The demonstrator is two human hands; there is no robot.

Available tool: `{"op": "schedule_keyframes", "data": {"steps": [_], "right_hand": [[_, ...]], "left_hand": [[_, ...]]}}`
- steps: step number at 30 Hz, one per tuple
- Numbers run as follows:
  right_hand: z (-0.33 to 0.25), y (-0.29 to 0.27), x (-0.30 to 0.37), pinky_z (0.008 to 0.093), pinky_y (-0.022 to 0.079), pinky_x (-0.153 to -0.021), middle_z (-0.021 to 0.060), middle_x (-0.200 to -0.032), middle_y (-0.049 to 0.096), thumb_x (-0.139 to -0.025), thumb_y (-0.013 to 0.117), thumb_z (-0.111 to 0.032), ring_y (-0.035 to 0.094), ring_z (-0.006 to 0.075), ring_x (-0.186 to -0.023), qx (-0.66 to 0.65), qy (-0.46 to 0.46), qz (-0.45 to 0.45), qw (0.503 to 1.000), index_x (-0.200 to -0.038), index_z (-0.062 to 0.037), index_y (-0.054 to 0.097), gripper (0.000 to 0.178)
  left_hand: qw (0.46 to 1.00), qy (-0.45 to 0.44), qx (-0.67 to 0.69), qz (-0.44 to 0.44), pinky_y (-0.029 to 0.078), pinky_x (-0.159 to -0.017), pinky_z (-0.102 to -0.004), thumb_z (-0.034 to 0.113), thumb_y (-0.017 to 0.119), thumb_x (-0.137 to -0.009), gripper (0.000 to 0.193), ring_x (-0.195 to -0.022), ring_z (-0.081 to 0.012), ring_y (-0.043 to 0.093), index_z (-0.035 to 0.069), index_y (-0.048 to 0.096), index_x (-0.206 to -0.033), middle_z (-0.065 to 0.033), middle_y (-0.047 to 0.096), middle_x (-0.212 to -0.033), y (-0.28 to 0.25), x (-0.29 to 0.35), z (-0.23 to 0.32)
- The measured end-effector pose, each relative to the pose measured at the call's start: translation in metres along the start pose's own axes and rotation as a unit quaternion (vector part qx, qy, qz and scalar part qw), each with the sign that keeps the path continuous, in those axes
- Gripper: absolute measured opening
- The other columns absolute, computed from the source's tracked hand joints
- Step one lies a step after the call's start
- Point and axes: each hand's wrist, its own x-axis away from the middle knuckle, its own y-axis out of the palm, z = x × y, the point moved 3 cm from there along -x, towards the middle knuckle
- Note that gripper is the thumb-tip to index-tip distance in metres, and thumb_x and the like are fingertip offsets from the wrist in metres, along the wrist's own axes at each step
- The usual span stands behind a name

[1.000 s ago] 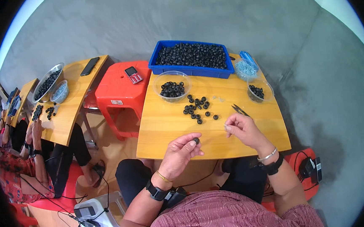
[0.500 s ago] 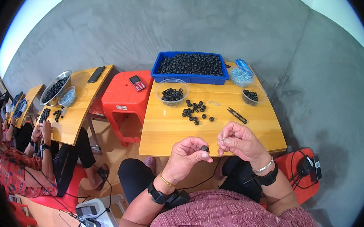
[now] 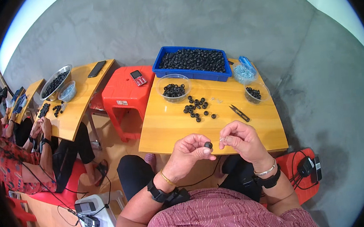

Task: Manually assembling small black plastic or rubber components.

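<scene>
My left hand (image 3: 188,154) pinches a black round bead (image 3: 208,145) between thumb and fingertips, above the table's near edge. Close to its right, my right hand (image 3: 245,145) is closed on a tiny clear piece (image 3: 222,139), too small to make out fully. A short gap separates the two hands. Beyond them, several loose black beads (image 3: 197,108) lie on the wooden table (image 3: 170,133), with a few tiny clear pieces (image 3: 217,101) beside them. A pair of thread snips (image 3: 240,113) rests to their right.
At the back stands a blue tray (image 3: 192,75) heaped with black beads. Clear bowls hold more beads at left (image 3: 159,94) and right (image 3: 265,94); another holds light-blue pieces (image 3: 243,73). A red stool (image 3: 123,86) carries a phone (image 3: 138,77). A co-worker (image 3: 33,166) sits at left.
The whole view has shifted slightly. Both hands keep their pinches and stay apart at nearly the same place; the black bead has turned a little in my left fingers.
</scene>
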Motion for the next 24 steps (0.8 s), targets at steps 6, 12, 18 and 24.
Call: {"op": "schedule_keyframes", "data": {"steps": [6,12,18,24], "right_hand": [[-0.002,0.005,-0.001,0.0243,0.045,-0.068,0.0055,-0.081,0.052,-0.081,0.052,0.0,0.055,0.0125,-0.072,0.13,-0.034,0.03,0.991,-0.087,0.0003,0.049,0.007],[-0.002,0.008,-0.004,0.0197,0.04,-0.059,0.0029,-0.078,0.051,-0.078,0.055,0.002,0.048,0.008,-0.066,0.248,-0.112,0.029,0.962,-0.084,-0.0007,0.051,0.007],[-0.003,0.013,-0.005,0.0212,0.039,-0.057,0.0048,-0.077,0.051,-0.077,0.056,0.003,0.048,0.0112,-0.066,0.269,-0.129,0.041,0.954,-0.084,-0.0007,0.052,0.008],[-0.009,0.015,-0.007,0.022,0.04,-0.057,0.0055,-0.075,0.052,-0.076,0.057,0.003,0.049,0.013,-0.064,0.293,-0.146,0.05,0.943,-0.082,-0.0004,0.053,0.008]], "left_hand": [[1.0,0.015,-0.002,0.003,0.052,-0.073,-0.0315,-0.001,0.056,-0.079,0.012,-0.077,-0.013,0.057,0.0,0.053,-0.091,-0.0059,0.056,-0.085,-0.006,-0.001,-0.003],[0.998,0.055,-0.02,-0.006,0.053,-0.073,-0.0329,-0.003,0.057,-0.077,0.014,-0.079,-0.0138,0.057,0.001,0.054,-0.09,-0.0066,0.056,-0.086,-0.009,-0.002,-0.003],[0.997,0.068,-0.047,0.006,0.052,-0.073,-0.0306,-0.006,0.056,-0.077,0.015,-0.08,-0.0137,0.057,0.0,0.054,-0.09,-0.0056,0.056,-0.087,-0.009,-0.001,-0.003],[0.998,0.055,-0.028,0.01,0.052,-0.073,-0.0309,-0.004,0.057,-0.077,0.017,-0.079,-0.0138,0.057,-0.001,0.055,-0.094,-0.0059,0.056,-0.087,-0.009,-0.001,-0.002]]}}
